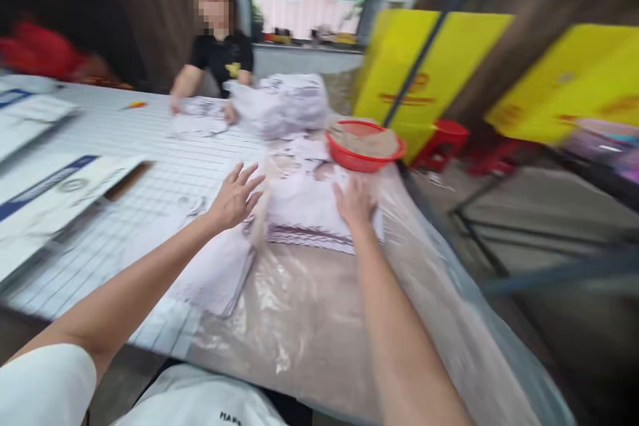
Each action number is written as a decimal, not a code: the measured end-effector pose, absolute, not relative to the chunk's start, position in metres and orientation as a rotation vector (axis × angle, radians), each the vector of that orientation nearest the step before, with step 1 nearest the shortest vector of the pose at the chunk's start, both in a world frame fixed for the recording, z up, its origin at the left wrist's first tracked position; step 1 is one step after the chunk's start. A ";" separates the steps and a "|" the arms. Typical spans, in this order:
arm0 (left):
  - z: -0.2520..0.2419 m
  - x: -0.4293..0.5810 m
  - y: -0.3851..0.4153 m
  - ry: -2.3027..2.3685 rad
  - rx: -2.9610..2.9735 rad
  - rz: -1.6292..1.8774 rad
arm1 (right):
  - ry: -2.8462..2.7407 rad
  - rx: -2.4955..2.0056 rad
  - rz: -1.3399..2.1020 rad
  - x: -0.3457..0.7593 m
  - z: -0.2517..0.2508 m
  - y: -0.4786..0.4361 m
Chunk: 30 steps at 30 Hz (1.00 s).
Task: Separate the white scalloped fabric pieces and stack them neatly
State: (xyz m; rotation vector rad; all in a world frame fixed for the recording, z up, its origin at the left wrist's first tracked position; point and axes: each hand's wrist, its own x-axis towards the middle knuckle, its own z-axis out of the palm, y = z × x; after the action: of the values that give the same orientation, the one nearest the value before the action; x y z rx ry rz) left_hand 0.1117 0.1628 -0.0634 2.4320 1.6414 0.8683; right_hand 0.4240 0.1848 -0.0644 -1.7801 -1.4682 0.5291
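Observation:
My left hand (237, 196) is raised with its fingers spread and nothing in it. Below and beside it lies a stack of pale cloth pieces (214, 273) with a dark pattern near the top. On the right, a second pile of pale cloth pieces (304, 203) with scalloped edges and cut-out holes rests on clear plastic sheeting. My right hand (357, 200) reaches onto this pile's right side; its fingers are blurred, and whether they grip a piece does not show.
Behind the right pile stands a red basin (364, 146) holding something beige. A bulky white bundle (284, 103) lies farther back. Across the table (164, 130), a co-worker (222, 56) handles a pale cloth piece. White boxes (54, 193) lie at left; red stools (442, 143) stand beyond the right edge.

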 end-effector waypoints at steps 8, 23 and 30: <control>-0.157 -0.048 0.019 2.443 1.949 0.558 | -2.445 -1.098 0.334 0.235 -0.140 0.043; -0.150 -0.108 0.012 2.481 1.695 1.246 | -1.686 -1.645 0.642 0.225 -0.165 0.019; -0.128 -0.096 -0.003 2.307 1.081 1.220 | -1.647 -1.569 0.788 0.219 -0.152 0.013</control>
State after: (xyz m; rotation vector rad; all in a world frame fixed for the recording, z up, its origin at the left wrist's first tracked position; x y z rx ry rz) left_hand -0.0959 -0.0030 -0.1280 1.0810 2.3067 1.2195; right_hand 0.2195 0.0131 -0.1525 -1.5688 -1.6472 0.7880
